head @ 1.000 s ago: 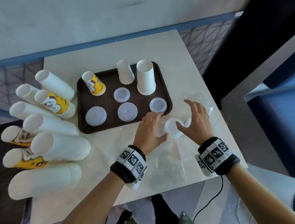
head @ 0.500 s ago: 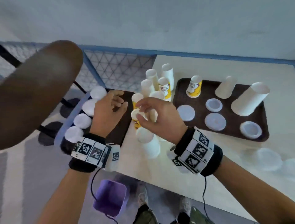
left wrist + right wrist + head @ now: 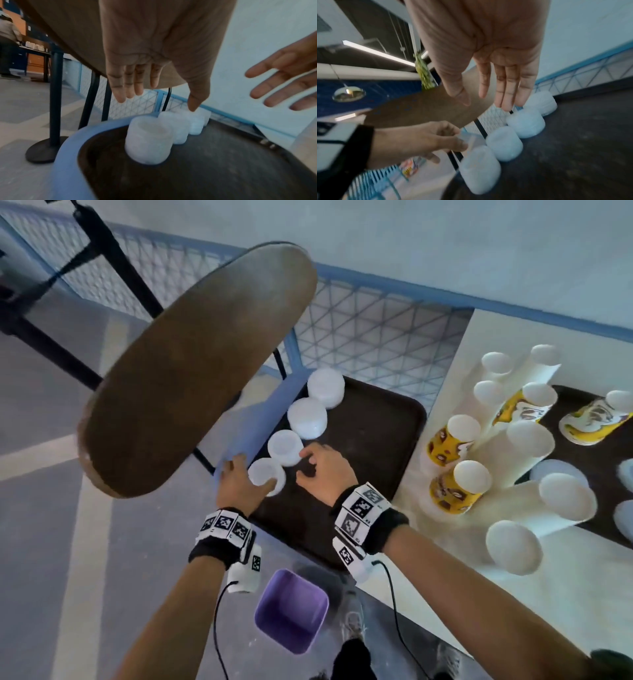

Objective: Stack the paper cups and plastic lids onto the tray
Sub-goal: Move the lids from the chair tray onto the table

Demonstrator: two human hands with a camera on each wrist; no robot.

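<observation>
We had swung from the table's cups over to the dark tray [image 3: 370,419], where our left hand [image 3: 239,484] and right hand [image 3: 322,474] hovered relaxed, gripping nothing, beside four lid stacks [image 3: 284,446], ready for more lids.

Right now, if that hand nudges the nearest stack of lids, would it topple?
Probably it slides first: the lid stack looks squat and light. The lids seem loosely nested, so a hard push from the left hand could scatter them.
</observation>
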